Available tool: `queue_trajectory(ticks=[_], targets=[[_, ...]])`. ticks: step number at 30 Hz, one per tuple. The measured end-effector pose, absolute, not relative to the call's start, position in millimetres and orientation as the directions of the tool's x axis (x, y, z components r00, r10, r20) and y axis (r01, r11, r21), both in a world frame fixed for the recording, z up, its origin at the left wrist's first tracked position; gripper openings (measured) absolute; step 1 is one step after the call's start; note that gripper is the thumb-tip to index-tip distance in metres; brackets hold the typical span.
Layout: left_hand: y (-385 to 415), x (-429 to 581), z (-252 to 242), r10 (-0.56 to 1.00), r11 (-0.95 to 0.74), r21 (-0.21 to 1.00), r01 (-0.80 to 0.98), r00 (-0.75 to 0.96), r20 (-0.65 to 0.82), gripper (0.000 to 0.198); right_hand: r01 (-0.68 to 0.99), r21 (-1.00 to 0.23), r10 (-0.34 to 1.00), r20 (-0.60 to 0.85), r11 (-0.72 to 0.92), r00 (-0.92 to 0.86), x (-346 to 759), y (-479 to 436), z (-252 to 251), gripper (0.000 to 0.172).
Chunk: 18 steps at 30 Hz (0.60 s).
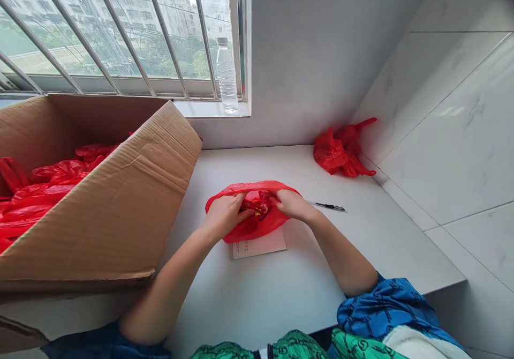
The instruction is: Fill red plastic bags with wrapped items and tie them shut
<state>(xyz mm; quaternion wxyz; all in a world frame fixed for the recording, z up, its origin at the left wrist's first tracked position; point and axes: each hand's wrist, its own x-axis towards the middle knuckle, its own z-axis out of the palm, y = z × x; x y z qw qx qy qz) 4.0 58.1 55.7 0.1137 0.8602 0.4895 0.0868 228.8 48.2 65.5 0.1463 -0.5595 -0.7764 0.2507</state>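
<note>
A red plastic bag [252, 234] lies spread wide at its mouth on the white table in front of me. Inside it are small, shiny red-wrapped pieces [259, 204], too small to name for certain. My left hand [225, 215] grips the bag's left rim, its thumb pointing inward over the contents. On the opposite side my right hand [295, 204] is closed at the right rim, fingertips inside the mouth near the wrapped pieces. Part of a white notepad [263, 246] with handwriting shows from under the bag.
A large cardboard box [120, 203] holding several red plastic bags [52, 187] stands at left. Right of the bag lies a black pen [331, 207]. Another red bag [341, 152] sits by the tiled wall. A water bottle [227, 77] stands on the sill.
</note>
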Motion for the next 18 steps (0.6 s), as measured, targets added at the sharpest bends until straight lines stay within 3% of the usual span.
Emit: queue_trajectory(ticks=[2, 4, 8, 12, 18], targets=[[59.1, 2.6, 52.7, 0.871, -0.483, 0.210, 0.850, 0.491, 0.016, 0.033, 0.887, -0.410, 0.970, -0.020, 0.214, -0.243, 229.2, 46.8, 63.5, 0.031], [59.8, 1.4, 48.1, 0.878, -0.471, 0.153, 0.869, 0.479, -0.014, 0.034, 0.912, -0.340, 0.964, -0.047, 0.230, -0.261, 227.5, 44.6, 61.3, 0.026], [60.4, 2.8, 40.4, 0.906, -0.417, 0.070, 0.906, 0.420, -0.051, 0.048, 0.900, -0.341, 0.945, -0.086, 0.271, -0.316, 220.5, 41.2, 56.7, 0.024], [60.8, 4.7, 37.6, 0.910, -0.407, 0.058, 0.911, 0.411, -0.060, 0.035, 0.919, -0.313, 0.950, -0.115, 0.241, -0.289, 218.7, 40.6, 54.3, 0.018], [60.5, 5.3, 38.7, 0.880, -0.465, 0.084, 0.881, 0.471, -0.067, 0.031, 0.926, -0.311, 0.940, -0.192, 0.215, -0.283, 228.3, 35.5, 68.5, 0.005]])
